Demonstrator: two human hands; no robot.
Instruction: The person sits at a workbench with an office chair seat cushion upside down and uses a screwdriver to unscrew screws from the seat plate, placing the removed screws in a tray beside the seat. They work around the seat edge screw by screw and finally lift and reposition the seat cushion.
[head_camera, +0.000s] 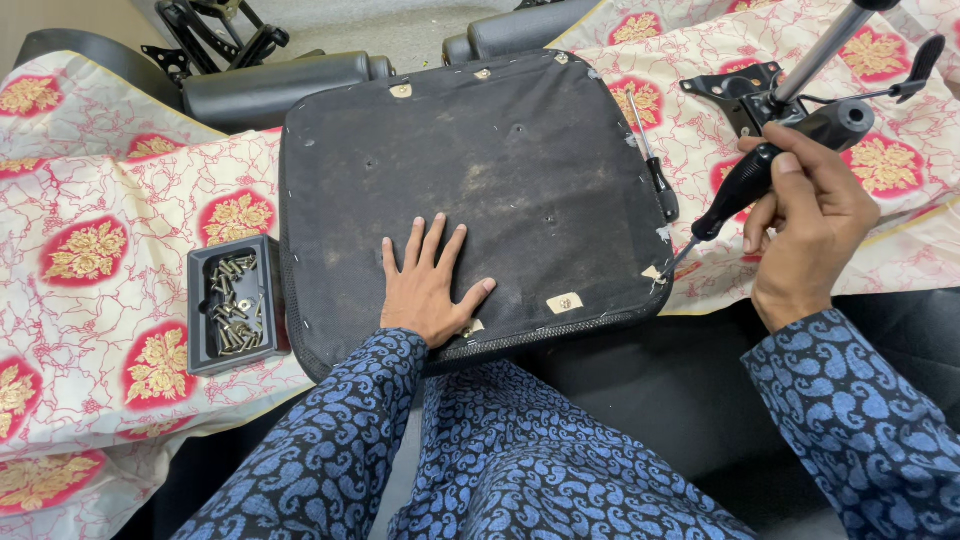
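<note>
A: Biggest first. Patterned cloth (100, 200), cream with red and gold floral medallions, spread over what reads as the floor. On it the chair seat cushion (470, 190) lies bottom-up: rounded square, black felt-like underlining, dusty in the middle, small staples and brass tabs round the rim.

B: Hands?

A: Left hand (428, 290) lies flat, fingers spread, pressing the near part of the seat base. It grips nothing. Right hand (810, 225) is wrapped round the black textured handle of a screwdriver (770, 165); the tip sits at the near right corner of the seat, right by a brass tab.

B: How should that step be done well?

A: Judgement only: the person should keep the blade in line with the fastener, press down along the shaft, and let the flat palm stop the seat sliding on the cloth. An angled tip could slip and tear the lining.

B: Other items?

A: Black padded armrests (280, 85) beyond the far edge. The black metal chair mechanism plate (745, 95) with a shiny gas-lift cylinder (825, 50) lies far right. A second screwdriver (655, 165), thin shaft and black handle, lies on the seat's right edge. A small black plastic tray (200, 300) of loose screws (238, 310) sits just left of the seat.
</note>
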